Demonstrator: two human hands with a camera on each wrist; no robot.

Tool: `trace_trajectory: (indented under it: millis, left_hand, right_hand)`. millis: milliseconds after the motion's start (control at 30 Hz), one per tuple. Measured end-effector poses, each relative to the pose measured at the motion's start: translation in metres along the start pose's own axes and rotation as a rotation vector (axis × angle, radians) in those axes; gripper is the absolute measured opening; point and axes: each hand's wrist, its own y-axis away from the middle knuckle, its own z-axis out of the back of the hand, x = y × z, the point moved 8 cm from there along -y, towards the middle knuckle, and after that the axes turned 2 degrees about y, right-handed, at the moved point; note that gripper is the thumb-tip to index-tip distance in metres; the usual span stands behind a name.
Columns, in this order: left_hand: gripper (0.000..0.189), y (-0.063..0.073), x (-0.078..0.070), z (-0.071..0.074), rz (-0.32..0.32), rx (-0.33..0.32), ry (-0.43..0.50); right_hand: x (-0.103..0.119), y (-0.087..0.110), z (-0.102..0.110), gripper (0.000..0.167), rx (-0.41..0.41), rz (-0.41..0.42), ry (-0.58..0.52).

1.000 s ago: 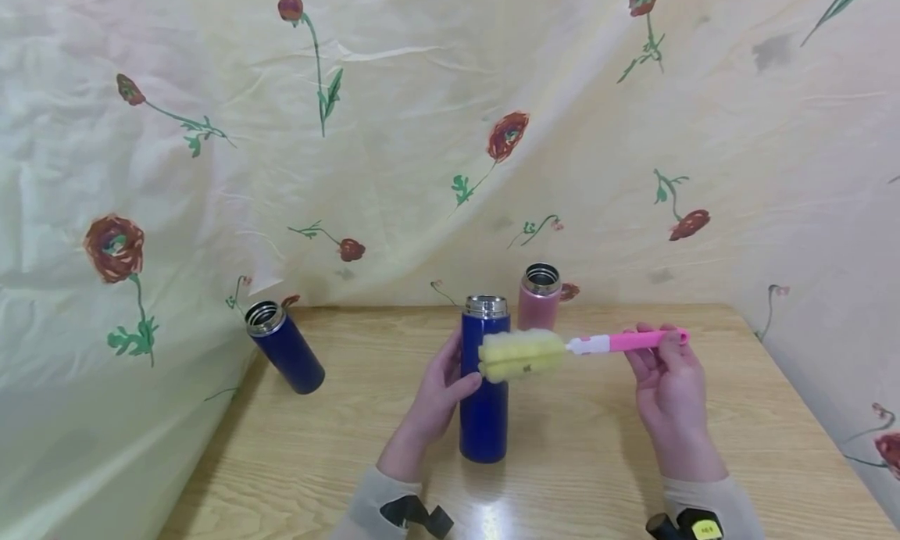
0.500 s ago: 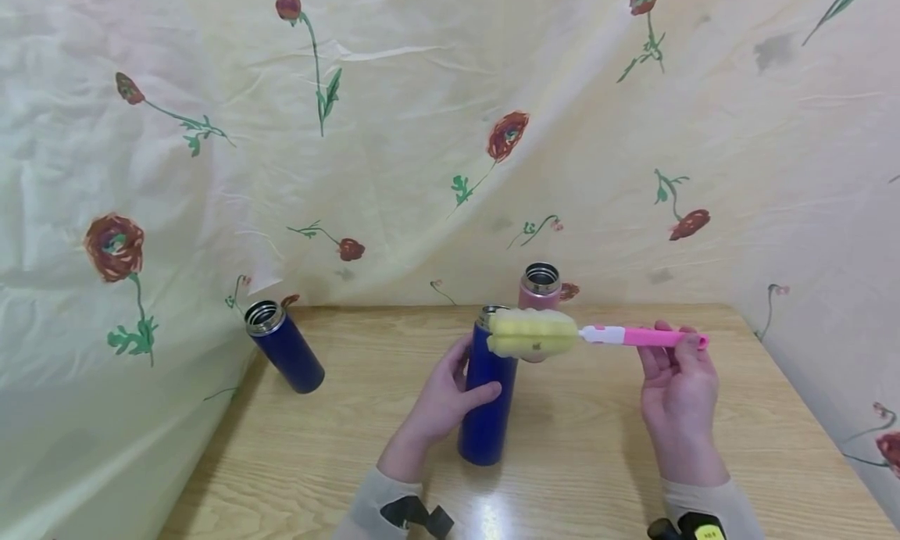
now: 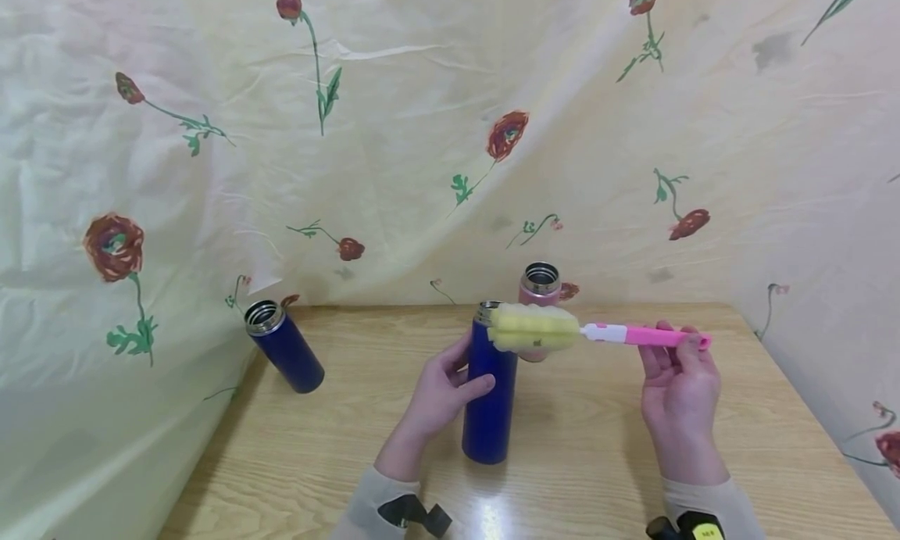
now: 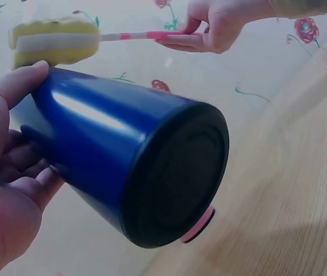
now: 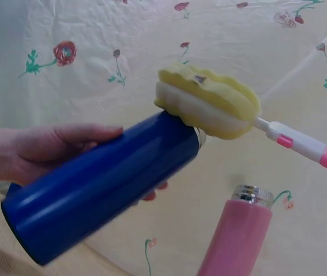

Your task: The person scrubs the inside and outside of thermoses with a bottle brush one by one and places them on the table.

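Note:
My left hand (image 3: 439,391) grips a tall blue thermos bottle (image 3: 488,423) round its upper middle, thumb across the front. The bottle has no lid and is held off the table; its black base faces the left wrist camera. With thumb and fingers, my right hand (image 3: 682,395) pinches the pink end of a bottle brush (image 3: 654,336). The brush lies about level, its yellow and white sponge head (image 5: 209,103) by the bottle's steel mouth, outside it. In the right wrist view the sponge overlaps the bottle's rim; whether they touch I cannot tell.
A pink thermos bottle (image 5: 238,238) without a lid stands behind the held bottle, partly hidden in the head view. Another open blue bottle (image 3: 291,356) stands at the table's left side. Flowered cloth (image 3: 394,134) hangs behind and beside the wooden table (image 3: 583,462).
The brush has risen and shifted right, from in front of the bottle's upper body to its mouth. The blue bottle has tilted slightly, its top moving right. The other bottles have stayed put.

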Motion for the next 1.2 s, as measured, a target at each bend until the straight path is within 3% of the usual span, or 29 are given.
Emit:
trace_trajectory:
  millis: [167, 300, 533, 800, 1033, 1200]
  left_hand:
    - [0.08, 0.002, 0.0, 0.009, -0.007, -0.043, 0.028]
    - [0.076, 0.004, 0.0, 0.016, -0.01, -0.077, 0.033]
    - [0.076, 0.004, -0.012, 0.023, -0.073, -0.106, 0.127]
    - [0.073, 0.001, -0.015, 0.028, -0.105, -0.111, 0.157]
    - [0.068, 0.001, -0.018, 0.028, -0.132, -0.105, 0.184]
    - [0.069, 0.002, -0.017, 0.028, -0.138, -0.099, 0.205]
  right_hand:
    - [-0.01, -0.001, -0.004, 0.011, 0.128, -0.081, 0.055]
    - [-0.019, -0.001, -0.004, 0.013, 0.218, -0.126, 0.172]
    - [-0.028, -0.001, -0.005, 0.013, 0.345, -0.128, 0.399]
    - [-0.035, 0.003, -0.011, 0.018, 0.479, -0.118, 0.609]
    - [-0.04, 0.006, -0.015, 0.019, 0.57, -0.131, 0.684]
    - [-0.038, 0.004, -0.015, 0.019, 0.581, -0.123, 0.686]
